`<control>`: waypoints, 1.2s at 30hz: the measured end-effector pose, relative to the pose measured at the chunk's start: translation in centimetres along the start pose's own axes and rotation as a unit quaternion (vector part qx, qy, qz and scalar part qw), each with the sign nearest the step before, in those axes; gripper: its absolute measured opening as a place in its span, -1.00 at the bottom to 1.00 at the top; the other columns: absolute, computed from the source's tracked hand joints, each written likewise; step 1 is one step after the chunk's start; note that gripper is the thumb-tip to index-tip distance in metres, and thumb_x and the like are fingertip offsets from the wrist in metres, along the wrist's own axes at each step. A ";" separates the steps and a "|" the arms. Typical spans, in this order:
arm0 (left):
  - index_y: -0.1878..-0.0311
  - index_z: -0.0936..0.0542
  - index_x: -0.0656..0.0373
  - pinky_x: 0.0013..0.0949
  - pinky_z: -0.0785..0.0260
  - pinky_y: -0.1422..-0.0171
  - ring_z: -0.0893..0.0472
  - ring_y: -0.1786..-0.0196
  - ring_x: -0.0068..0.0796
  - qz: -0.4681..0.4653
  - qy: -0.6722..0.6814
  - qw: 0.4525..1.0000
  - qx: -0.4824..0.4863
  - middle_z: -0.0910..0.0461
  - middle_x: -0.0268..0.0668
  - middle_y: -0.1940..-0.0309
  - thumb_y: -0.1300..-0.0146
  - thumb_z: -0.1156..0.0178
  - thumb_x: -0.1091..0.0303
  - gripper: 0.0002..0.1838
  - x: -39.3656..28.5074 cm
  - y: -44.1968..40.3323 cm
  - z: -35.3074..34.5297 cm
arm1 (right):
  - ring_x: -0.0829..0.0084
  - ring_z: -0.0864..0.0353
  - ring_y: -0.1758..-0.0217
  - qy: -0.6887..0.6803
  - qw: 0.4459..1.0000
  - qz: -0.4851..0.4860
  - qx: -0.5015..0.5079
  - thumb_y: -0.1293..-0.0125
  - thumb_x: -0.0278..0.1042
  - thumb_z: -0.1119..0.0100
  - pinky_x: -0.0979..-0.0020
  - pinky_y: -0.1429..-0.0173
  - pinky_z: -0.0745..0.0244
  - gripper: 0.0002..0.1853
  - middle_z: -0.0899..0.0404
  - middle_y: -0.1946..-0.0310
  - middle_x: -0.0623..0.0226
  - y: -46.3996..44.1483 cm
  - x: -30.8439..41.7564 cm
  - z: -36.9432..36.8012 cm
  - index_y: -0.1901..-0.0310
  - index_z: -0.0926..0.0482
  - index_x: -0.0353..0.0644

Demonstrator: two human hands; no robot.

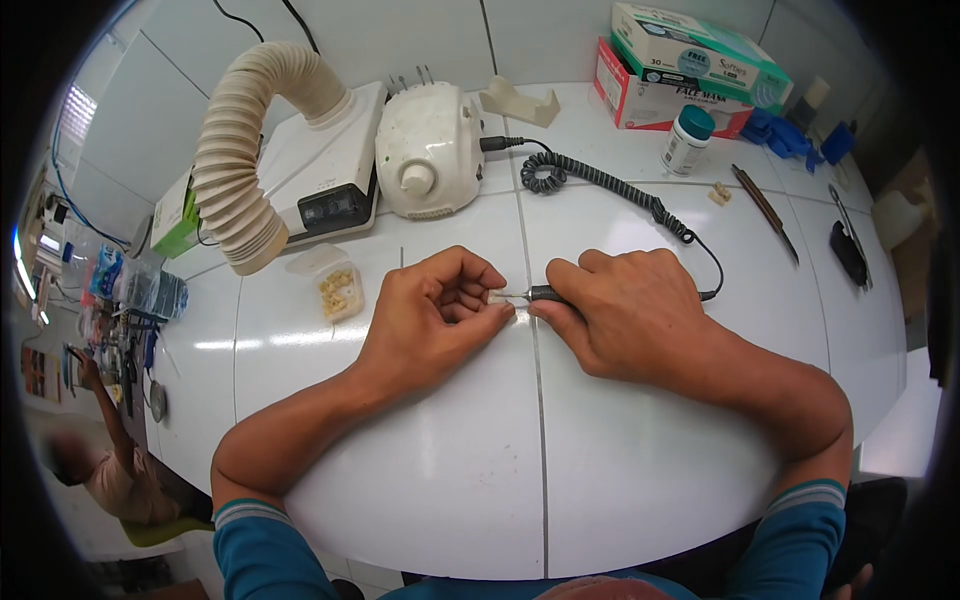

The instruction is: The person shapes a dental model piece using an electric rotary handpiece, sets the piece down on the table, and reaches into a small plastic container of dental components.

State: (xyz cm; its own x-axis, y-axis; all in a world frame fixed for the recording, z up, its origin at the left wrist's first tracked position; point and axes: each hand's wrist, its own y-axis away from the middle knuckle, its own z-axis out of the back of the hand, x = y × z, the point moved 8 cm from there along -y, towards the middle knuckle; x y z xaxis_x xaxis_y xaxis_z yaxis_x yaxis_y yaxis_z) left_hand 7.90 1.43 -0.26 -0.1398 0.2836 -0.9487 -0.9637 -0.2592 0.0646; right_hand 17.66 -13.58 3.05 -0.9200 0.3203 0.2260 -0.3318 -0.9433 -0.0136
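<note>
My left hand (435,310) pinches a small pale piece (497,297) between thumb and fingers, above the middle of the white tiled table. My right hand (630,310) is wrapped round a black rotary handpiece (545,293), whose thin metal tip points left and meets the pale piece. A coiled black cord (610,184) runs from the handpiece to a cream control unit (428,150) with a round knob. Left of my left hand lies an open clear box (341,292) with yellowish small pieces in it.
A ribbed suction hose (235,140) arches over a white box unit at the back left. Mask boxes (690,65), a green-capped bottle (687,142) and carving tools (766,213) are at the right. Another person (120,480) sits at the far left.
</note>
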 end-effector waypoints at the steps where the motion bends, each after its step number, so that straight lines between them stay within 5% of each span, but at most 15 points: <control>1: -0.06 -0.69 0.32 -0.59 -0.59 -0.02 -0.69 0.12 -0.73 -0.001 -0.003 1.000 0.001 -0.73 -0.37 0.13 -0.44 -0.53 0.48 -0.75 0.0 0.0 -0.1 | 0.01 -0.82 0.40 0.002 1.000 0.002 -0.001 -0.69 0.08 -0.16 0.05 0.34 -0.63 -0.56 -0.78 0.37 0.06 0.0 0.0 0.0 0.11 -0.75 -0.17; 18: -0.06 -0.65 0.34 -0.56 -0.66 -0.06 -0.77 0.09 -0.67 -0.007 -0.011 1.000 0.000 -0.75 -0.31 0.13 -0.45 -0.50 0.52 -0.76 -0.2 0.2 0.3 | 0.00 -0.83 0.36 -0.002 1.000 -0.001 -0.004 -0.67 0.07 -0.17 0.00 0.28 -0.65 -0.57 -0.79 0.34 0.07 0.0 -0.5 0.1 0.11 -0.74 -0.17; 36: -0.01 -0.69 0.29 -0.63 -0.53 0.07 -0.61 0.21 -0.78 -0.010 -0.041 0.999 -0.014 -0.69 -0.43 0.21 -0.37 -0.57 0.49 -0.75 -0.4 0.1 0.0 | 0.01 -0.83 0.39 0.004 1.000 0.007 0.002 -0.69 0.09 -0.14 0.05 0.30 -0.65 -0.56 -0.78 0.37 0.07 0.0 0.0 0.1 0.11 -0.75 -0.15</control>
State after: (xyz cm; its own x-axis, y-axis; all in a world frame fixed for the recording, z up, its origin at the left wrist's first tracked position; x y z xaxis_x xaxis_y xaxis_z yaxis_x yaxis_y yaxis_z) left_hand 7.84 1.33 0.10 -0.1395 0.3644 -0.9207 -0.9602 -0.2770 0.0358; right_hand 17.65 -13.56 3.16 -0.9266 0.3071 0.2171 -0.3175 -0.9482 -0.0138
